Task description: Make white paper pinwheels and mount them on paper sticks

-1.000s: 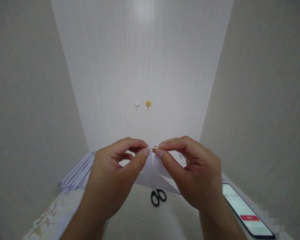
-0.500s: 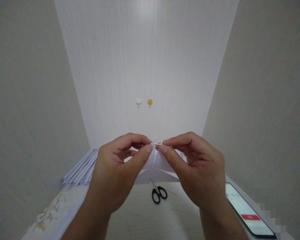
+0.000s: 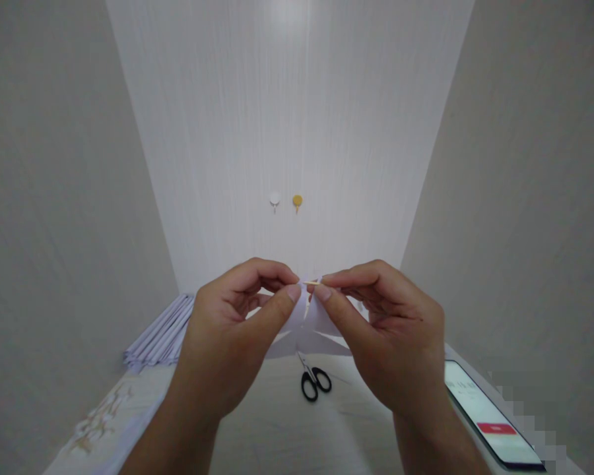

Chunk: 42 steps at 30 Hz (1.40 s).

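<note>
1. A folded white paper piece (image 3: 307, 326) hangs in mid-air above the table (image 3: 277, 429), its upper tips pinched from both sides, with a thin toothpick-like stick (image 3: 311, 283) bridging the two grips.
2. The left hand (image 3: 232, 336) presses thumb against forefinger on the paper's left tip; the right hand (image 3: 386, 330) does likewise on the right tip and the stick's end.
3. Likely trouble: the paper is thin and cut into points, so a hard pull apart could tear it, and the slim stick could slip out or snap under uneven pressure.
4. Black scissors (image 3: 314, 381) lie directly below; a dropped piece would land on or beside them.
5. A lit phone (image 3: 490, 419) sits near the table's right edge, close under the right wrist, and could be nudged off.
6. Stacked paper (image 3: 161, 336) fills the left rear corner; walls close in on three sides, leaving room mainly upward and toward the person.
</note>
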### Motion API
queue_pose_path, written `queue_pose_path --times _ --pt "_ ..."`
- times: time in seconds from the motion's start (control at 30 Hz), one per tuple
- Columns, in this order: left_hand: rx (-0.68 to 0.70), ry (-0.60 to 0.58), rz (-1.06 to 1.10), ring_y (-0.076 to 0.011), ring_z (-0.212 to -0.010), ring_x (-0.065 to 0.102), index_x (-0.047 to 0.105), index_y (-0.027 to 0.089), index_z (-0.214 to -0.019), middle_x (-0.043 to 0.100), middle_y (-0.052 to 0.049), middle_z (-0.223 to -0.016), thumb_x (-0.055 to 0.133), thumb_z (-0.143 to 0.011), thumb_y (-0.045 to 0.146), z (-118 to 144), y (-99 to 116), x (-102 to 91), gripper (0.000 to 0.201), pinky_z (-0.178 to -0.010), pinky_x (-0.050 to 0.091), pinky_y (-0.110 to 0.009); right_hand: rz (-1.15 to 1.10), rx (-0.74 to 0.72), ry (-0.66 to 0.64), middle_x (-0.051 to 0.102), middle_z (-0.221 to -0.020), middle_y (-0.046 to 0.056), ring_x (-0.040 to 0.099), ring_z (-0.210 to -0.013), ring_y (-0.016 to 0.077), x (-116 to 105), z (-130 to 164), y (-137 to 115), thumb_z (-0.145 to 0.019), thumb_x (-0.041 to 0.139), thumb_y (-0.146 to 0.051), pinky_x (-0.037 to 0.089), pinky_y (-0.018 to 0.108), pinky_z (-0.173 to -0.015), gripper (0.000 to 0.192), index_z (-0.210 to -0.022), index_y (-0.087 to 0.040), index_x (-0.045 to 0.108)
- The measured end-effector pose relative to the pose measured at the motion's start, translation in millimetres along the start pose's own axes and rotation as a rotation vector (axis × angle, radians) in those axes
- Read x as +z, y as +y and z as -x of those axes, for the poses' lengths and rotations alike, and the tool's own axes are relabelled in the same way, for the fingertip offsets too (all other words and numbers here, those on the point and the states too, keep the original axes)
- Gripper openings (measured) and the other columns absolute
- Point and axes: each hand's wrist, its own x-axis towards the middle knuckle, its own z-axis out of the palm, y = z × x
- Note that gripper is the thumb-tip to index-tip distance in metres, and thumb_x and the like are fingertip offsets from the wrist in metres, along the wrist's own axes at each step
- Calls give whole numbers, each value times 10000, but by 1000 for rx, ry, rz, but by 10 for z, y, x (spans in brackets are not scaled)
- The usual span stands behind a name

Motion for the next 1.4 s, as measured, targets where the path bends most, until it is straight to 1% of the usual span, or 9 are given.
queue_pose_path --times 0.2,0.47,0.57,0.67,0.73,0.8,0.93,1.1,1.4 --pt "12 -19 -12 -108 -614 619 741 201 -819 713 3 -735 796 -800 234 -5 -26 -15 67 -542 480 -179 24 23 -16 778 -833 -34 728 -784 136 -14 -18 -6 -841 788 -143 564 236 -696 130 -876 -259 744" --pt "-80 -37 81 -105 -563 593 736 186 -838 694 1 -718 828 -771 289 -21 -71 -49 153 -489 447 -179 78 97 -129 775 -827 -34 726 -736 133 -104 -62 14 -883 768 -214 519 207 -568 63 -904 -271 752" --pt "-56 9 54 -96 -585 588 742 187 -823 695 5 -735 826 -769 275 -33 -89 -59 134 -501 441 -167 109 60 -114 796 -917 -23 740 -817 155 -125 -80 53 -897 754 -200 561 259 -694 90 -932 -282 768" --pt "-48 34 25 -86 -582 568 743 189 -816 694 10 -737 817 -775 277 -65 -100 -69 122 -495 420 -159 132 -46 -8 785 -1035 -2 729 -950 182 -111 -73 1 -888 752 -148 560 322 -854 124 -927 -266 765" --pt "-54 37 22 -87 -579 562 741 188 -813 695 9 -734 814 -773 277 -95 -96 -73 121 -488 411 -161 102 -120 22 766 -1006 -3 711 -950 179 -91 -53 -83 -873 753 -110 550 325 -853 151 -910 -256 754" --pt "-60 32 26 -97 -595 576 740 187 -816 701 3 -736 815 -768 273 -119 -86 -73 124 -495 418 -167 35 -127 -44 753 -918 -22 700 -858 155 -77 -31 -165 -873 755 -104 549 298 -773 171 -931 -264 748" --pt "-64 25 32 -115 -643 611 745 187 -835 708 -4 -746 824 -760 268 -124 -78 -66 136 -545 458 -180 17 -24 -216 756 -850 -53 700 -758 116 -82 -26 -193 -890 753 -135 550 243 -704 152 -952 -273 739" --pt "-94 -44 66 -108 -595 587 742 184 -822 687 3 -708 832 -764 288 -83 -98 -81 148 -512 435 -183 45 127 -163 762 -798 -36 716 -714 127 -80 -67 -78 -892 752 -178 543 234 -633 72 -890 -247 735" --pt "-143 -143 238 -107 -560 588 732 187 -792 681 6 -672 836 -755 252 -34 -21 -93 128 -512 425 -190 -312 312 -200 762 -706 6 718 -661 150 -71 -82 -82 -823 841 -239 573 243 -616 92 -836 -209 754"
